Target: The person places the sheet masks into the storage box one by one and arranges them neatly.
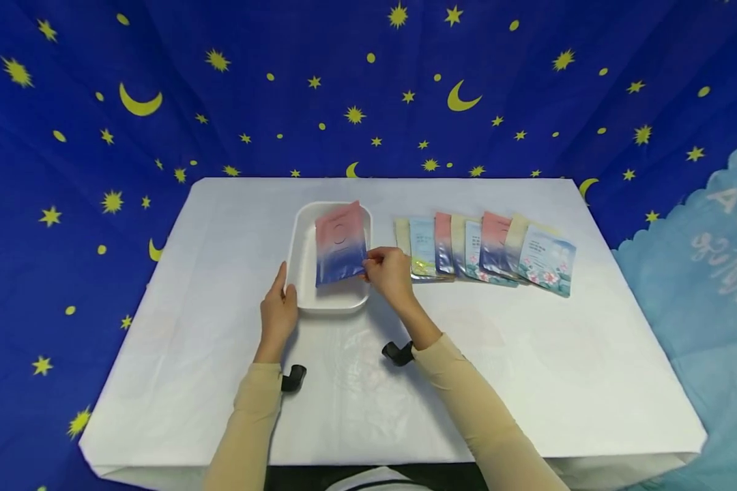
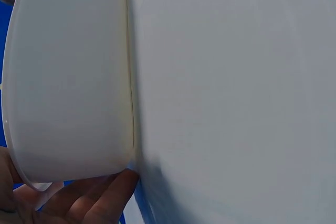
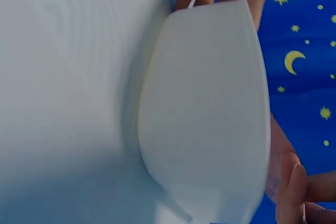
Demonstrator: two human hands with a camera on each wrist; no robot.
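Pouch (image 1: pixel 340 245) over tray (image 1: pixel 304 276), pink end away, long axis front-to-back

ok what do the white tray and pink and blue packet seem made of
White tray: probably moulded plastic, smooth with a soft sheen, judging by its rounded corners and even walls. Pink and blue packet: likely foil or plastic film, mildly glossy, since it looks thin with a faint sheen; which is unclear.

I count 1 white tray (image 1: pixel 334 304), 1 pink-blue packet (image 1: pixel 340 249) over it, 8 visible packets (image 1: pixel 546 262) at right (3 beige, 3 light-blue, 2 pink-blue), 2 hands (image 1: pixel 278 315), 1 table (image 1: pixel 528 375).
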